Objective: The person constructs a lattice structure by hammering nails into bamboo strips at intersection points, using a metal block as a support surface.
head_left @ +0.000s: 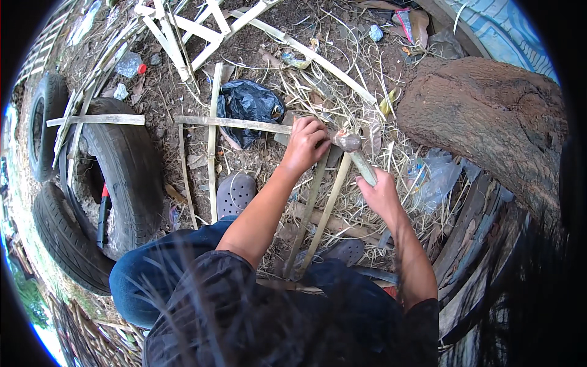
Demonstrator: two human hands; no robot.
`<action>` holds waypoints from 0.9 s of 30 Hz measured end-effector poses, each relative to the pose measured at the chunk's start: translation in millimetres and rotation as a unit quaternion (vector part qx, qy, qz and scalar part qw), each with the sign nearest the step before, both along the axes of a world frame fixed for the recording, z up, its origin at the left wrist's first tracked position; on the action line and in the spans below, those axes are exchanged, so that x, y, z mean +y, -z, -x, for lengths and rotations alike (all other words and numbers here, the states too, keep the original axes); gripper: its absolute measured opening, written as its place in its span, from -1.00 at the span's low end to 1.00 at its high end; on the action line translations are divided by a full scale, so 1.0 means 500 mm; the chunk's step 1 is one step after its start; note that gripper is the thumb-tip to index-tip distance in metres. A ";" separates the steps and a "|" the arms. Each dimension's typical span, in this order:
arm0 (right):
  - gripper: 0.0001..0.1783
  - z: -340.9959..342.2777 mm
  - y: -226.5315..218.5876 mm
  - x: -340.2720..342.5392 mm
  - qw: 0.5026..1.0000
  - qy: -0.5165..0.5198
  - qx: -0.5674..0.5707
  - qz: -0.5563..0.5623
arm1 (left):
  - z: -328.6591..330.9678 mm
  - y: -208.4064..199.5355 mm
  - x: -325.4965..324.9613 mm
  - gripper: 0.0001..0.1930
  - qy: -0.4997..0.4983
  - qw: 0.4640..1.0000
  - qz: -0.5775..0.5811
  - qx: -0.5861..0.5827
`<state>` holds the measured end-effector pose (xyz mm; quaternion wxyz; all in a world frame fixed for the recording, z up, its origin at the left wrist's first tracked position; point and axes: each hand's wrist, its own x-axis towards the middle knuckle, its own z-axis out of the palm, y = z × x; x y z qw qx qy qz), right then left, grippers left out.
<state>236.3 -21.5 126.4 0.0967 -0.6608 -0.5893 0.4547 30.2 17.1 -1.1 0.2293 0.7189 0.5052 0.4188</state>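
My right hand [381,191] is closed around the pale handle of a hammer [365,167]. The hammer's rounded head lies right beside my left hand [306,145], whose fingers pinch the right end of a flat bamboo strip [244,124]. That strip runs leftward, crossing an upright bamboo strip [213,147]. Two more strips, one darker [313,196] and one pale [330,214], slant down toward my legs from the same spot. Whatever lies under the hammer head is hidden, so I cannot tell if it touches the bamboo.
Old tyres [125,165] lie at left, with a red-and-black-handled tool [104,211] inside one. A black plastic bag [251,104] sits beyond the strip. At right is a thick log [483,116]. Bamboo frames [211,37], shavings and a clear bottle [128,64] litter the far ground.
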 end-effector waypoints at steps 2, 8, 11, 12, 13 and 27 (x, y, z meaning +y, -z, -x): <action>-0.76 -0.010 0.001 0.010 1.000 -0.010 -0.013 0.020 | 0.000 0.001 0.001 -0.77 0.002 1.000 -0.003 -0.004; -0.77 0.001 0.001 -0.001 1.000 0.002 -0.008 0.021 | 0.002 -0.003 0.002 -0.78 0.008 1.000 0.007 0.000; -0.77 -0.002 0.009 -0.001 1.000 0.009 0.008 0.016 | -0.003 -0.006 0.004 -0.78 0.007 1.000 0.019 -0.005; -0.77 -0.001 0.010 0.001 1.000 0.002 0.005 0.031 | -0.001 -0.005 0.005 -0.78 0.006 1.000 0.025 0.003; -0.77 0.002 0.010 0.001 0.999 0.004 0.006 0.031 | 0.001 -0.005 0.005 -0.78 0.004 0.999 0.031 0.011; -0.77 0.000 0.015 -0.010 1.000 0.014 0.004 -0.010 | 0.001 -0.009 0.005 -0.77 0.012 0.999 0.035 0.011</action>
